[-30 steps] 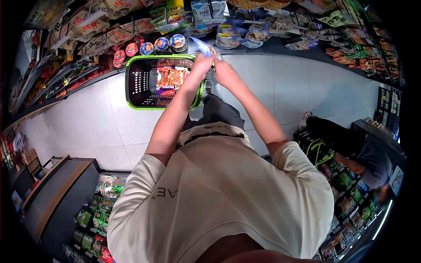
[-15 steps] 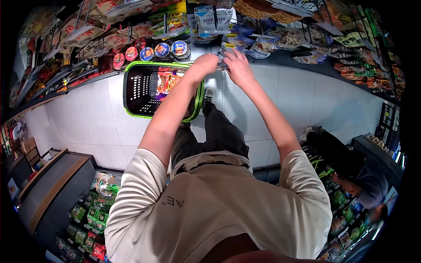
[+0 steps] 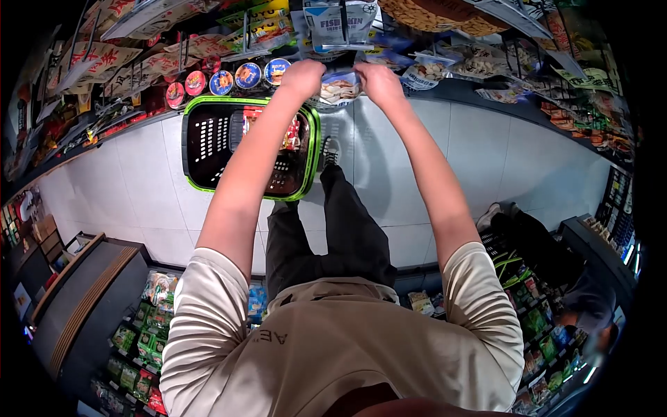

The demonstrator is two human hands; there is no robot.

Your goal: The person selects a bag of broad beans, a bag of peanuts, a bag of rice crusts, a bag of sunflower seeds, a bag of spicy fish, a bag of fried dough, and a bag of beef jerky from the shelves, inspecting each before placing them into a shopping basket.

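Between my two hands is a see-through snack bag [image 3: 339, 90] with pale, brownish pieces inside. My left hand [image 3: 303, 76] has its fingers closed on the bag's left side. My right hand [image 3: 379, 82] grips its right side, fingers curled out of sight. Just beyond the bag hangs a white and blue pouch lettered FISH SKIN [image 3: 340, 26]. Below my left forearm, a black shopping basket [image 3: 208, 142] with a green rim stands on the floor. Red and orange snack packets [image 3: 290, 133] lie inside it, partly hidden by the forearm.
Round tubs [image 3: 248, 74] line the shelf left of my hands. Hanging snack packets [image 3: 479, 64] fill the rack to the right. Behind me on the right, a person [image 3: 587, 299] is beside another shelf with a dark and green basket [image 3: 511, 267]. A wooden-edged counter [image 3: 90, 306] stands behind left.
My hands have moved apart and slightly up, and the bag between them now shows its front. The view has shifted, so the basket appears a little further left.
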